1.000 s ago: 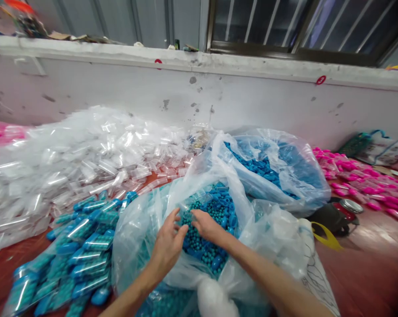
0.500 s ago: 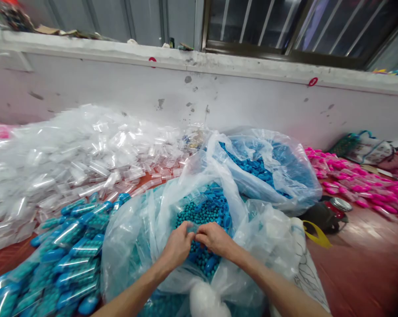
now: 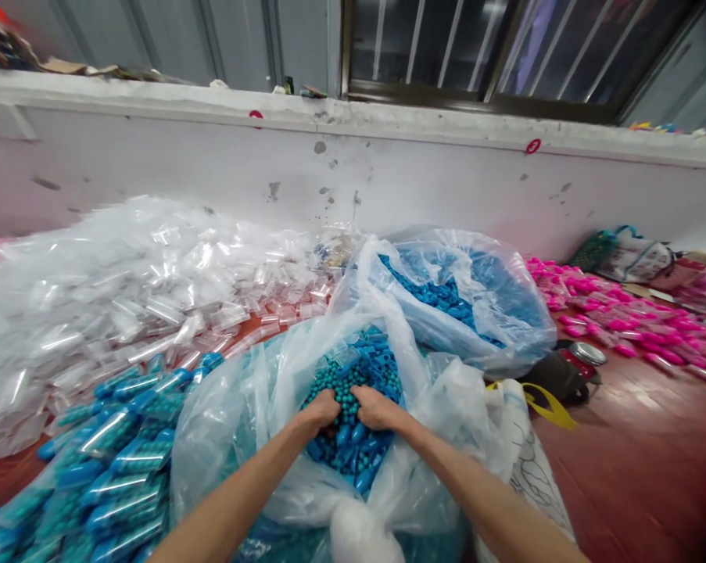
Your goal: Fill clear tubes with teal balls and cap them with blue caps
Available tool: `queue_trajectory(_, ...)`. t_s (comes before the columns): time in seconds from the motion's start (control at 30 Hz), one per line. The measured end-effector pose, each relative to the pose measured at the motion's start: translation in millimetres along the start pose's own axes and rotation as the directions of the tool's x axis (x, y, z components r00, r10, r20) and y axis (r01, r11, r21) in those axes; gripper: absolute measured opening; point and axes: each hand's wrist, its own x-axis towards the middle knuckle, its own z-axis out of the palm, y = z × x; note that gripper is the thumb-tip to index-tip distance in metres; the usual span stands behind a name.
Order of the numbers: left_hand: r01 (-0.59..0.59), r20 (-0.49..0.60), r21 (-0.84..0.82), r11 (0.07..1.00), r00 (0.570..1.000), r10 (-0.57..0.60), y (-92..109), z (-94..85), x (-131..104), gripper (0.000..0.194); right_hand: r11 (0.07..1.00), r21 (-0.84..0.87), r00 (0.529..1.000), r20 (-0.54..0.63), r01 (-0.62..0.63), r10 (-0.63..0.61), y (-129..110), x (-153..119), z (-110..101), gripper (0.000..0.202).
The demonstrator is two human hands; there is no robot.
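My left hand and my right hand reach into a clear plastic bag in front of me. The bag holds small teal beads and blue plastic pieces. Both hands are closed, a small gap apart, with their fingertips down at the beads. What the fingers grip, if anything, is hidden. Left of the bag lies a pile of clear tubes filled with teal beads and fitted with blue ends.
Empty-looking clear tubes form a large heap at the left. A second bag of blue pieces stands behind the first. Pink-ended tubes lie on the red floor. A dark object with a silver lid sits at the right.
My hands have moved apart and down into the beads. Half a second ago they met above them, with a small clear piece between the fingers. The view has shifted slightly.
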Motion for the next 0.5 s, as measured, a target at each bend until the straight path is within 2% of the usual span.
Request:
queue_trajectory(0.13, 0.086, 0.043, -0.134, 0.987, 0.996, -0.081, -7.2, -3.8, -8.3, 0.012, 1.000, 0.011, 1.000, -0.018, 0.025, -0.025, 10.0, -13.3, -4.4, 0.040)
queue_trajectory(0.23, 0.128, 0.071, -0.235, 0.963, 0.991, -0.115, -8.2, -6.1, -12.9, 0.014, 0.999, -0.043, 0.998, -0.059, -0.034, 0.031, 10.3, -23.9, -11.7, 0.038)
queue_trajectory(0.4, 0.152, 0.103, -0.335, 0.930, 0.987, -0.124, -5.1, -8.7, -18.7, 0.020, 0.968, -0.227, 0.978, -0.199, -0.111, 0.066, -11.1, -20.5, -37.5, 0.027)
queue_trajectory(0.5, 0.132, 0.099, -0.364, 0.922, 0.990, -0.103, -3.4, -12.6, -23.5, 0.017, 0.947, -0.294, 0.977, -0.199, -0.130, 0.073, -19.3, -16.0, -44.7, 0.027)
